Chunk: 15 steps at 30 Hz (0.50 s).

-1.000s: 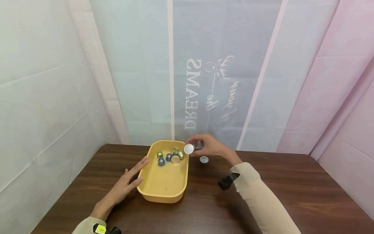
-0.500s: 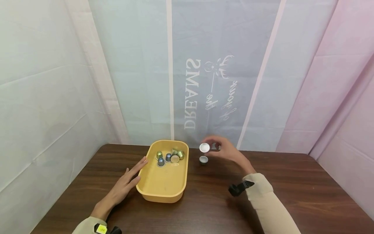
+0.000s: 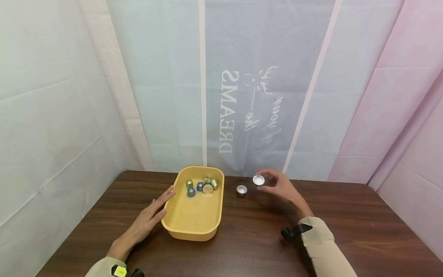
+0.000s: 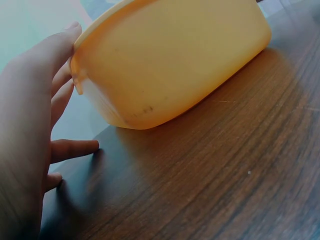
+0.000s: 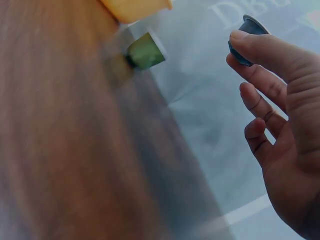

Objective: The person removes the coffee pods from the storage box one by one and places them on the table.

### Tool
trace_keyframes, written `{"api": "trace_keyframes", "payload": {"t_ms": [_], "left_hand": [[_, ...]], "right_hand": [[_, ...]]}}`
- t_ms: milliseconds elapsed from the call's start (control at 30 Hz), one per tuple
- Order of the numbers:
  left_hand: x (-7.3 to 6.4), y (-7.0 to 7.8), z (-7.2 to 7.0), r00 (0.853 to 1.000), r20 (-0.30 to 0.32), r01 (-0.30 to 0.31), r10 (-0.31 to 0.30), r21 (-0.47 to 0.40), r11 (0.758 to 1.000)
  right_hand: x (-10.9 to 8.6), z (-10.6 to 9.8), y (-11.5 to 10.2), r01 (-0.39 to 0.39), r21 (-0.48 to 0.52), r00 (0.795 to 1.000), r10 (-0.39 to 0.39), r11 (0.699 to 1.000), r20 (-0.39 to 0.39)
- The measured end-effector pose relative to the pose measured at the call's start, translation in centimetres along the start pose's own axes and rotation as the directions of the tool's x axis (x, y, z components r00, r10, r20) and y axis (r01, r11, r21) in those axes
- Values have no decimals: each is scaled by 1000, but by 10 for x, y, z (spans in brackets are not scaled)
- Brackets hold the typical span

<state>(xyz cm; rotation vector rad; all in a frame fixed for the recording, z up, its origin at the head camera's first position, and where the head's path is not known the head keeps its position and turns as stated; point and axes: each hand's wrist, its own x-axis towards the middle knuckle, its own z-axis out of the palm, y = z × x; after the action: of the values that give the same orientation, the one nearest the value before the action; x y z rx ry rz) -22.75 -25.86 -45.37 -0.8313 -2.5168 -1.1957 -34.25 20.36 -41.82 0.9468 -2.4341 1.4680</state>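
A blue coffee capsule (image 5: 243, 50) is pinched between the thumb and fingertips of my right hand (image 3: 282, 187). Its silver lid (image 3: 258, 180) faces up, above the table right of the tray. On the table to its left stands a green coffee capsule (image 5: 146, 52), silver lid up (image 3: 242, 189). My left hand (image 3: 147, 221) touches the left rim of a yellow tray (image 3: 194, 219) with extended fingers; in the left wrist view two fingertips (image 4: 92, 145) reach down to the table. Inside the tray lie several capsules, green ones (image 3: 189, 184) and blue ones (image 3: 191, 192), some upside down.
The dark wooden table (image 3: 249, 250) extends to both sides and toward me. A printed cloth backdrop (image 3: 270, 115) hangs right behind its far edge. Pale cloth walls (image 3: 62, 134) enclose the left and right sides.
My right hand has moved right with the blue capsule, from the tray's right rim, past above the standing green capsule, to its right side. My left hand and the tray have stayed put.
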Motion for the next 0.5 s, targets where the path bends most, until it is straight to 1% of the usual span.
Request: {"api": "trace_keyframes", "payload": {"t_ms": [67,200,367,500], "left_hand": [[0,-1,0,1000,4,-8,8,18,1000],[0,-3,1,1000,4,-23,23,60,998],[-1,-5,0,999,-3,-32,32,82,996],[1,-6,-1,999,-6,-36,36,81,996]], "right_hand": [[-3,1,9,5,18,1000,-5,1000,10],[-9,1,17,3,-3,1000,-3,1000,17],[-17,1,11,-25,0,1000,25,1000,13],[-21,0,2,-69,0,998,69,998,13]]}}
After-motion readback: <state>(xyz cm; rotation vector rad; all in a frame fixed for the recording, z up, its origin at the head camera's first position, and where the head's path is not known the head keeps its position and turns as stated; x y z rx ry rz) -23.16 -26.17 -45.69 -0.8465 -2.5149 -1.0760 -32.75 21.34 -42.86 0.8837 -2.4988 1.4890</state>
